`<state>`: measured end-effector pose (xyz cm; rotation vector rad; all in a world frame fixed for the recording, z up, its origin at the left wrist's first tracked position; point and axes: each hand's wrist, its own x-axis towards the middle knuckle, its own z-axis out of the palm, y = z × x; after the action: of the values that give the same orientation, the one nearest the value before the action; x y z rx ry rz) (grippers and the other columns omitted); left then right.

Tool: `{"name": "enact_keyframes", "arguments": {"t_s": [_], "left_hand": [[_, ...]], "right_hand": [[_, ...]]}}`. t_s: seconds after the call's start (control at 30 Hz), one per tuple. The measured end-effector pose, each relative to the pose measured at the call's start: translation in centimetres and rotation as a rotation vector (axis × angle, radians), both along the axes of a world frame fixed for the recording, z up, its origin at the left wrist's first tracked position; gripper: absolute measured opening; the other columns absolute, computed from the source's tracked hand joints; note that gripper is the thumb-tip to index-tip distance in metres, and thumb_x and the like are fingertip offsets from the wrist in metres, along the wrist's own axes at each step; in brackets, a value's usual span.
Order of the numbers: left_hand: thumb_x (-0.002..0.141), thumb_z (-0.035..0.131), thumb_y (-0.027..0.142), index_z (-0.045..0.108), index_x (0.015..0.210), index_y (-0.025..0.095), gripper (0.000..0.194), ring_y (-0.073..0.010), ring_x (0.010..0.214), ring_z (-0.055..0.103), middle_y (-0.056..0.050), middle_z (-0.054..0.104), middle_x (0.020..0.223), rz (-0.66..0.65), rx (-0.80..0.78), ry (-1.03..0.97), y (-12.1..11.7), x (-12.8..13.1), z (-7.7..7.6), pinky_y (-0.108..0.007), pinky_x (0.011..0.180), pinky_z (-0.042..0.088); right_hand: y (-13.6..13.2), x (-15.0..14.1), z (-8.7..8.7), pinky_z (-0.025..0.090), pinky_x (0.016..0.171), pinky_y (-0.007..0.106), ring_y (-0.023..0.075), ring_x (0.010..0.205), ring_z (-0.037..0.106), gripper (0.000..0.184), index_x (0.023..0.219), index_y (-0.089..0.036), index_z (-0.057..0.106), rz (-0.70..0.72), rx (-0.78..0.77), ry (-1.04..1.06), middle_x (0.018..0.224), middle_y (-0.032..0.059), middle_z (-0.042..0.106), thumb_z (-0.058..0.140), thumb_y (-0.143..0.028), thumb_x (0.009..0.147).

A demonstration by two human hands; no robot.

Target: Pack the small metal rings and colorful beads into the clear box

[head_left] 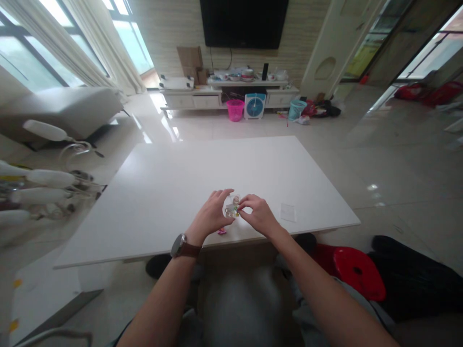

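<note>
Both my hands meet over the near edge of a white table (181, 193). My left hand (212, 214), with a brown-strapped watch on its wrist, curls round a small clear plastic packet (231, 209) holding small coloured pieces. My right hand (257, 214) pinches the packet's right side with thumb and forefinger. A small pink piece (222, 232) lies on the table just under my left hand. A small clear square wrapper (288, 212) lies flat to the right of my right hand.
A red stool (356, 270) and a dark bag (415, 274) sit at my right. A drying rack with white pegs (43, 183) stands at left beside a grey sofa (61, 111). A TV stand, pink basket (235, 110) and fan line the far wall.
</note>
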<state>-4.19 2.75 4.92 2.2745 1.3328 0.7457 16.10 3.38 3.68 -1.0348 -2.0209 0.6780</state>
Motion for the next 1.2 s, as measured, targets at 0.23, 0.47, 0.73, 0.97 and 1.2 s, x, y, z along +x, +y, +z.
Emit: {"name": "enact_keyframes", "arguments": {"t_s": [0.23, 0.47, 0.73, 0.97, 1.2], "left_hand": [[0.069, 0.072, 0.014, 0.045, 0.137, 0.025, 0.074, -0.0275, 0.114, 0.055, -0.008, 0.058, 0.123, -0.036, 0.005, 0.022, -0.21, 0.0, 0.07, -0.045, 0.1, 0.052], [0.068, 0.071, 0.014, 0.044, 0.138, 0.025, 0.075, -0.027, 0.115, 0.054, -0.008, 0.058, 0.124, -0.038, -0.005, 0.005, -0.34, -0.1, 0.33, -0.044, 0.1, 0.052], [0.07, 0.066, 0.01, 0.046, 0.136, 0.022, 0.069, -0.026, 0.111, 0.053, -0.008, 0.061, 0.12, -0.074, 0.021, 0.074, -0.45, 0.41, 0.19, -0.042, 0.098, 0.051], [0.069, 0.067, 0.012, 0.045, 0.136, 0.022, 0.071, -0.0264, 0.112, 0.054, -0.008, 0.06, 0.124, -0.077, -0.01, 0.055, -0.44, 0.34, 0.29, -0.042, 0.097, 0.052], [0.068, 0.069, 0.012, 0.045, 0.137, 0.023, 0.074, -0.0266, 0.11, 0.054, -0.007, 0.061, 0.121, -0.083, 0.009, 0.051, -0.36, 0.42, 0.34, -0.043, 0.097, 0.052]], "right_hand": [[0.11, -0.39, -0.9, 0.049, 0.094, 0.039, 0.0217, 0.1, 0.059, 0.015, 0.074, -0.02, 0.072, 0.012, 0.001, -0.061, 0.099, 0.0047, 0.07, 0.073, -0.005, 0.077], [0.08, -0.37, -0.63, 0.049, 0.093, 0.04, 0.0222, 0.1, 0.058, 0.014, 0.074, -0.02, 0.07, 0.046, 0.072, -0.196, 0.098, 0.0052, 0.07, 0.07, -0.006, 0.079], [-0.3, -0.87, -0.54, 0.05, 0.09, 0.039, 0.0238, 0.102, 0.056, 0.012, 0.075, -0.019, 0.069, 0.032, 0.12, -0.374, 0.099, 0.0068, 0.069, 0.069, -0.008, 0.078], [-0.19, -0.47, -0.16, 0.05, 0.092, 0.039, 0.0228, 0.1, 0.056, 0.012, 0.072, -0.02, 0.069, 0.029, 0.08, -0.308, 0.098, 0.0062, 0.068, 0.07, -0.009, 0.077], [-0.41, -0.69, -0.08, 0.048, 0.096, 0.041, 0.0232, 0.102, 0.052, 0.014, 0.073, -0.021, 0.063, -0.03, 0.027, -0.235, 0.101, 0.006, 0.062, 0.069, -0.008, 0.075]]}}
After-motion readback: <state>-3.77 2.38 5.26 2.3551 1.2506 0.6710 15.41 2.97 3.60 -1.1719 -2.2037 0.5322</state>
